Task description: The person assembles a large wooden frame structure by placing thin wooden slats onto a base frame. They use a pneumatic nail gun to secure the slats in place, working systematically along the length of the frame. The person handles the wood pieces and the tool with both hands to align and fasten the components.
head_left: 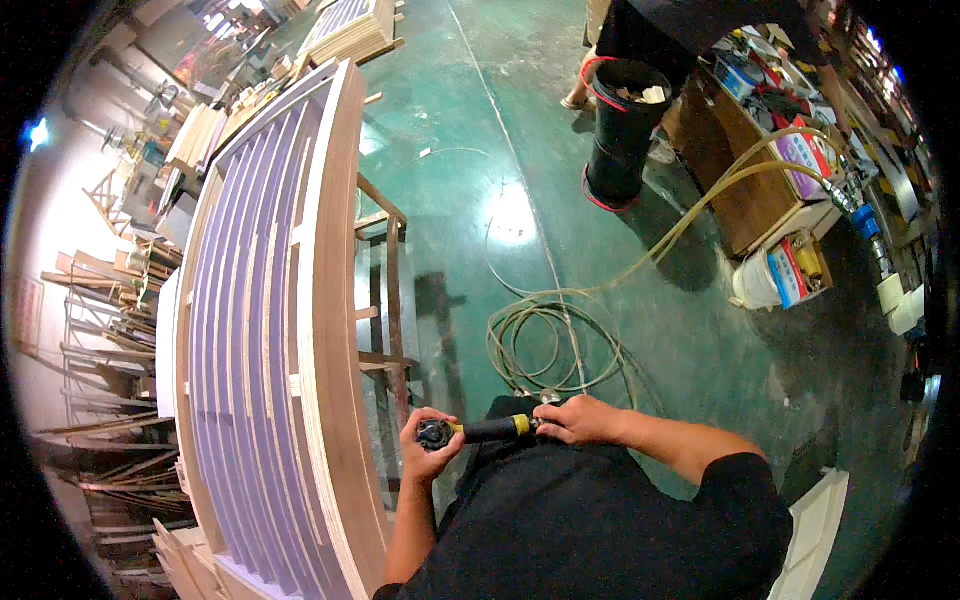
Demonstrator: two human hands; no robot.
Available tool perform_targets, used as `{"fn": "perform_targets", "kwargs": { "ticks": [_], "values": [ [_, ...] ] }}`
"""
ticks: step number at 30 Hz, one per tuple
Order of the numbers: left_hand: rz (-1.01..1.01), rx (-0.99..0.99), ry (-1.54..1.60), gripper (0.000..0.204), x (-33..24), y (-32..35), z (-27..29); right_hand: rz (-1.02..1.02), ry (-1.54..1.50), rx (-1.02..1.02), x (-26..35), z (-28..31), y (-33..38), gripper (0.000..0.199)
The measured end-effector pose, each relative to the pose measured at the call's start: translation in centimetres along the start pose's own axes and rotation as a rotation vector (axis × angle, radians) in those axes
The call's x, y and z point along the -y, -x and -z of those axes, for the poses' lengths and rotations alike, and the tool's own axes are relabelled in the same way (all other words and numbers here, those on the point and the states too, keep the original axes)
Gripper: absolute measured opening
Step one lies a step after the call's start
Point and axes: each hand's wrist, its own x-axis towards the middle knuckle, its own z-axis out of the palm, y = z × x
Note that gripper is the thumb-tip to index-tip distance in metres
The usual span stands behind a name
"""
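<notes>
A: What do the hands hold?

B: The left hand (428, 447) is closed around the round black head of a pneumatic hand tool (480, 431). The right hand (578, 420) is closed around the rear of its black-and-yellow body. The tool lies level between both hands, near the person's chest, just right of the wooden frame (320, 330).

A: Describe the frame.

B: It is a long slatted panel with pale wooden rails and purple backing, resting on a wooden trestle (385, 300) and running from near left to far.

A: And the floor?

B: It is green. A coiled air hose (555, 335) lies just beyond the hands; its line runs far right to a workbench (740, 170). A white bucket (765, 280) stands beside the bench. A black bin (622, 135) stands farther off, with another person (650, 30) behind it.
</notes>
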Motion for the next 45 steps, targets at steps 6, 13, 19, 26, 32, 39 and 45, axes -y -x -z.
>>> {"fn": "perform_targets", "kwargs": {
  "ticks": [6,13,19,26,32,39,45],
  "values": [
    [0.015,0.020,0.011,0.036,0.0,-0.6,0.1,-0.078,-0.019,0.089,0.3,1.2,-0.5,0.036],
    [-0.218,0.132,-0.083,0.035,-1.2,-0.5,0.6,-0.183,-0.315,0.411,1.5,3.4,-1.0,0.041],
    [-0.390,0.148,-0.102,0.035,-4.3,-1.6,1.4,-0.116,-0.260,0.433,2.9,3.7,-0.7,0.039],
    [-0.424,0.180,-0.123,0.034,-4.8,-0.7,2.3,-0.096,-0.080,0.416,4.5,3.4,-0.6,0.034],
    [-0.197,-0.152,-0.306,0.032,-3.4,-0.8,5.3,-0.249,0.148,0.294,0.8,3.9,2.1,0.037],
    [-0.123,-0.354,-0.274,0.034,1.2,-0.6,4.8,-0.346,0.092,-0.400,-2.9,4.9,-2.1,0.041],
    [0.013,-0.382,-0.232,0.031,4.2,0.1,2.6,-0.781,-0.114,-0.660,-9.3,0.2,-0.2,0.035]
  ]
}}
